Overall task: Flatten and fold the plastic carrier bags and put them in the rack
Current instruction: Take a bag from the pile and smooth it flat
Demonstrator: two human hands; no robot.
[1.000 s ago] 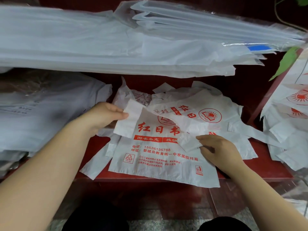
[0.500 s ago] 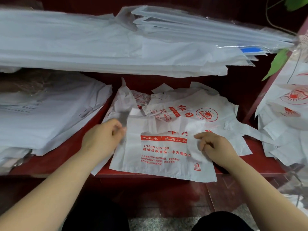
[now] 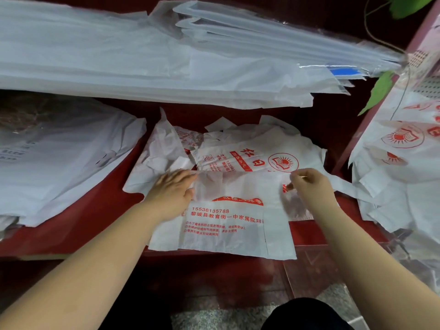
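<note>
Bag point(image 3: 226, 220) now folded — between left hand point(image 3: 172, 194), right hand point(image 3: 309, 186) (pinching).

Bare red shelf point(image 3: 90, 225) lies open at my near left, bordered by a bag stack point(image 3: 59, 158); plastic sheets point(image 3: 142, 67) overhang above.

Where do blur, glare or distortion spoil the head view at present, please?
In the head view, motion blur smears the left hand and the folded-over top of the carrier bag, though its printed phone number reads sharply; wide-angle distortion bows the stack of clear bags above, a glint marks its right end, and shadow lies below the red shelf.
</note>
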